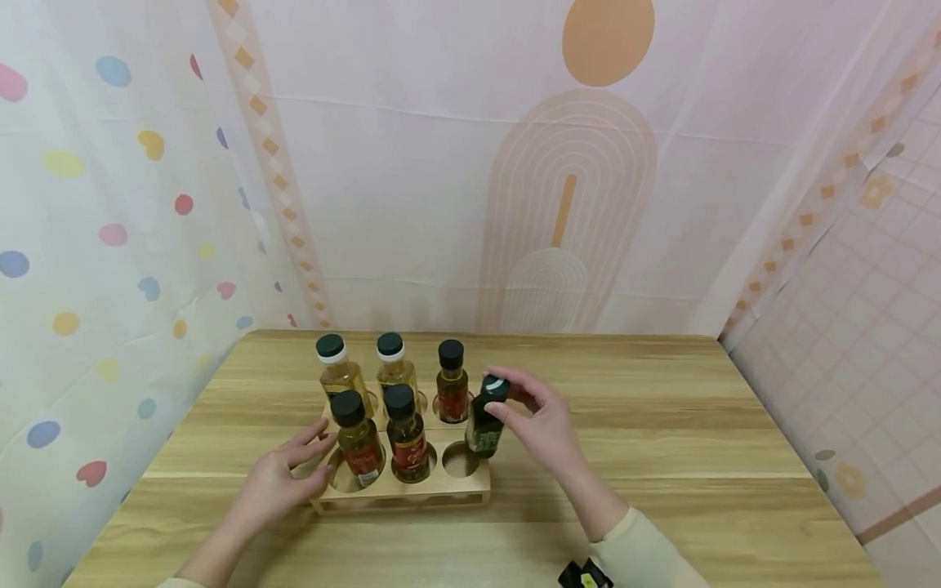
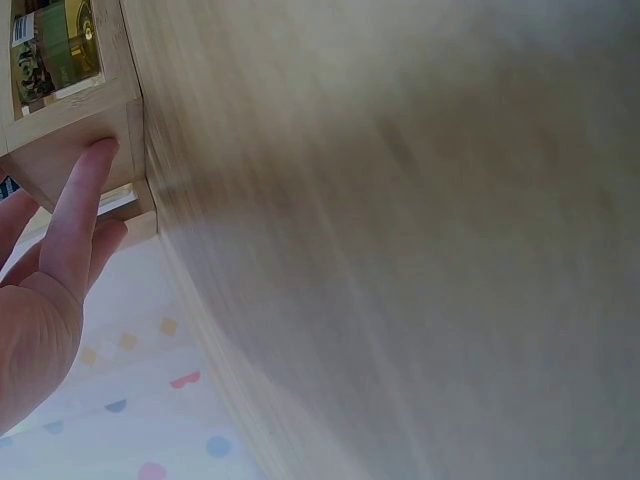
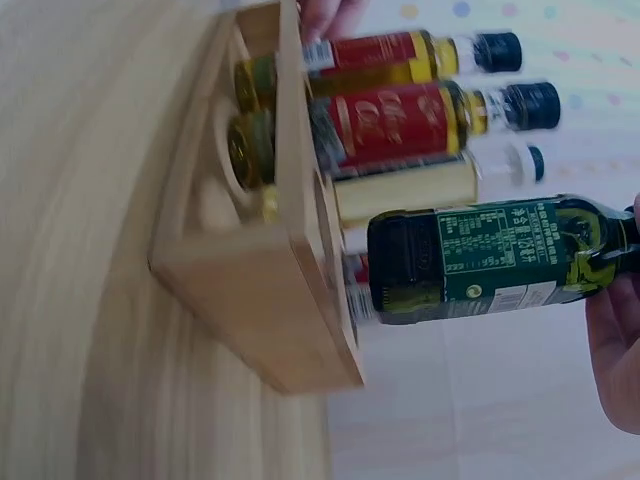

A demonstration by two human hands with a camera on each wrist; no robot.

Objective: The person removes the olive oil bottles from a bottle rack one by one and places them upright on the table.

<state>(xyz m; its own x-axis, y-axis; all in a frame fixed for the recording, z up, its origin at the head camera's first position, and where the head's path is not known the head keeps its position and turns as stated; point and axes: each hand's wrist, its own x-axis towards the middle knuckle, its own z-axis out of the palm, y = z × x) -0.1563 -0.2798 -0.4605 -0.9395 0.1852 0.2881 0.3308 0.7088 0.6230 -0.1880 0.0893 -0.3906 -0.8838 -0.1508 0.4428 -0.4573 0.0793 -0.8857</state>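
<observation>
My right hand (image 1: 540, 420) pinches a dark green oil bottle (image 1: 483, 429) by its cap and neck. The bottle hangs slightly tilted at the right end of the wooden bottle rack (image 1: 456, 486), beside the vacant front right hole. In the right wrist view the green bottle (image 3: 480, 260) has its base just above the rack top (image 3: 290, 150). My left hand (image 1: 287, 474) touches the rack's left end; in the left wrist view a fingertip of the left hand (image 2: 70, 225) presses on the rack's side panel (image 2: 75, 150).
In the rack's front row stand two black-capped bottles with red labels, a left one (image 1: 358, 441) and a middle one (image 1: 408, 441). Behind them are two pale oil bottles (image 1: 341, 380) (image 1: 397, 376) and a smaller red-labelled bottle (image 1: 452, 392). A small black object (image 1: 584, 574) is by the right sleeve.
</observation>
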